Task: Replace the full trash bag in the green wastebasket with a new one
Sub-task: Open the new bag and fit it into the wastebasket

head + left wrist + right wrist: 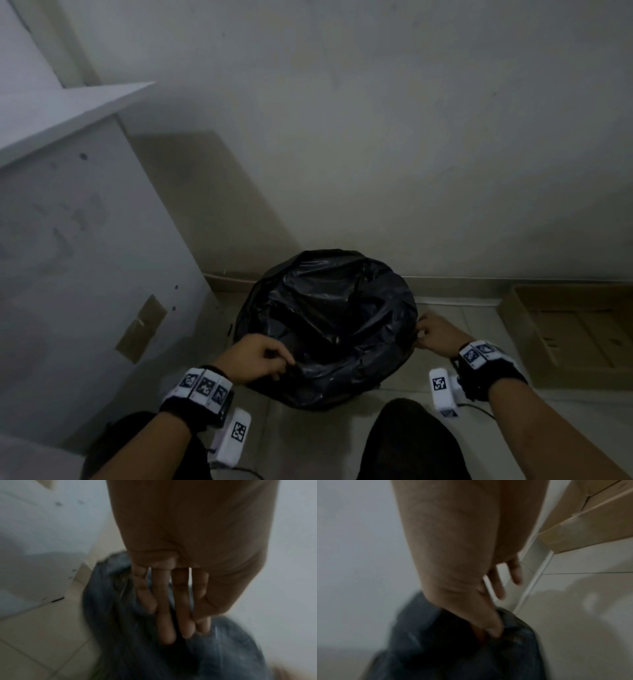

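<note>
Black trash bag (329,325) drapes over the wastebasket on the floor by the wall, straight ahead of me, mouth facing up; green body hidden. My left hand (255,356) pinches the near-left rim film, my right hand (435,334) pinches the right rim. Film thin, glossy, crinkled. Cardboard box (568,329) lies right.
</note>
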